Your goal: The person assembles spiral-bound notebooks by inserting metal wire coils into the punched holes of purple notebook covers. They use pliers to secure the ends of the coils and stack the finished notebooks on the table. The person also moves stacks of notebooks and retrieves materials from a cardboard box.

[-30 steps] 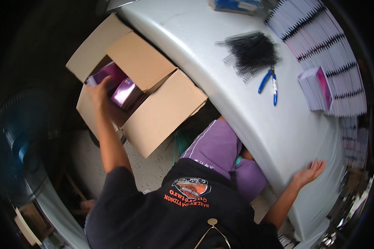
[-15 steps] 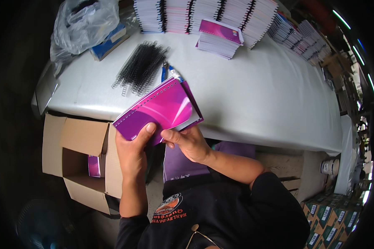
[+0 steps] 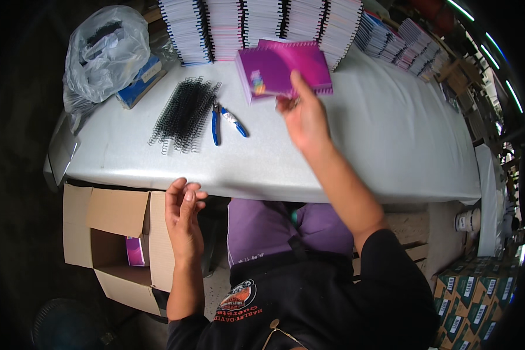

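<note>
My right hand reaches out over the table and grips the near edge of a purple and magenta punched booklet, its thumb on top of the cover. The booklet lies over the spot where a stack of similar booklets stands, so most of that stack is hidden. Motion slightly blurs the hand and booklet. Holding nothing, my left hand hovers at the table's near edge, fingers loosely curved and apart. Left of the right hand lie a heap of black spiral coils and blue-handled pliers.
Several tall stacks of spiral-bound books line the table's far side. At the far left sit a plastic bag and a blue box. An open carton with a purple booklet inside stands below left; patterned cartons are lower right.
The right hand has carried the booklet forward onto the stack at the back. My left hand has let go of it and stayed near the table edge. The pliers are now fully uncovered.
</note>
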The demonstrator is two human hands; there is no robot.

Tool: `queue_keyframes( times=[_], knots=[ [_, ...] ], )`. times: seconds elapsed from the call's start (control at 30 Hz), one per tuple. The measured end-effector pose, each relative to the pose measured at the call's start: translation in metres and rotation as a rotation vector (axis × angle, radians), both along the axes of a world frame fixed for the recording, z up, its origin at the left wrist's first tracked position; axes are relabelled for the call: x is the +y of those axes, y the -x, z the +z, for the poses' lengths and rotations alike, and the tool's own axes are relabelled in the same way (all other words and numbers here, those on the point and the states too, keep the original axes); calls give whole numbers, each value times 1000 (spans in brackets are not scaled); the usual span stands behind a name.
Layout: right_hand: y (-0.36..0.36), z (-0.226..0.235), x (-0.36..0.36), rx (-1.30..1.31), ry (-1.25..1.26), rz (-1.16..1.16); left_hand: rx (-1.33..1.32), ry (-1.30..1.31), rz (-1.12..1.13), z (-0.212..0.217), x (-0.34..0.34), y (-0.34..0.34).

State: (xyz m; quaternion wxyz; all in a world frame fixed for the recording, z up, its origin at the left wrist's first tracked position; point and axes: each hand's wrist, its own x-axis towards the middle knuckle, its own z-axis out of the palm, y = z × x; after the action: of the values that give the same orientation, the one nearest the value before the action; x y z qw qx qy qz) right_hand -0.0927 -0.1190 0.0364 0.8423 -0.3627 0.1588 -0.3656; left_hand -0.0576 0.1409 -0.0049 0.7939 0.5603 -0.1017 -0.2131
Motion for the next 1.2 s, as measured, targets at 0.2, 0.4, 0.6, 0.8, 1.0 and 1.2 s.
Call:
queue_keyframes(
  times=[0.2,0.4,0.6,0.8,1.0,1.2],
  knots=[
    [-71,16,-101,257,-274,-264,-23,-234,238,-27,50,-4],
    [-85,11,-136,325,-261,-135,-34,-490,823,-80,167,-45],
    [-44,30,-117,478,-181,475,360,-237,1038,-149,252,-75],
    [-47,16,-130,685,102,402,642,101,1001,-237,315,-132],
    [-20,-25,-157,716,363,682,1008,-588,1335,-241,270,-159],
    [17,-65,-84,826,615,557,1327,242,1532,-216,265,-153]
  ],
)
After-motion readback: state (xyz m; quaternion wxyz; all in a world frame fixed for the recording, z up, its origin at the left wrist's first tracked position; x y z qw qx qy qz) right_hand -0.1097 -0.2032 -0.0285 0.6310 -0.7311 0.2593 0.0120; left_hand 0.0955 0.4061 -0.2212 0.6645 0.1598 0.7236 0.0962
